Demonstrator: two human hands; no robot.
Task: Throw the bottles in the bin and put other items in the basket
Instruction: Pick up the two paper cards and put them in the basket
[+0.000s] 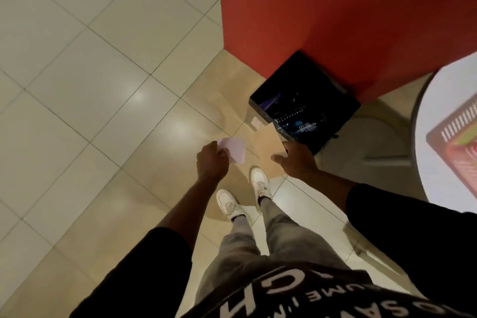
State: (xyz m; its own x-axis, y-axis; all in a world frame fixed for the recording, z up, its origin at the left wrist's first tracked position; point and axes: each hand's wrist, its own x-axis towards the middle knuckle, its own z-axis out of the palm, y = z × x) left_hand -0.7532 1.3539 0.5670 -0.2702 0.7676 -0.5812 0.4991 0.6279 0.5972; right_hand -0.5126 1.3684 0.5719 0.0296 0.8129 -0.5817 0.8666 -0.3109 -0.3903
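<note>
A black square bin [258, 100] stands on the floor against a red pillar, with clear plastic bottles [302, 125] lying inside it. My left hand [211, 160] grips a pale folded paper [236, 150] above the floor, left of the bin. My right hand [294, 159] hovers just in front of the bin's near corner, fingers relaxed and holding nothing. A red slotted basket [449, 137] sits on the white round table at the far right edge.
The red pillar [335, 15] rises behind the bin. A white round table [438, 100] curves in at the right, its base on the floor. My white shoes [259, 181] stand on beige tiles; tiled floor spreads to the left.
</note>
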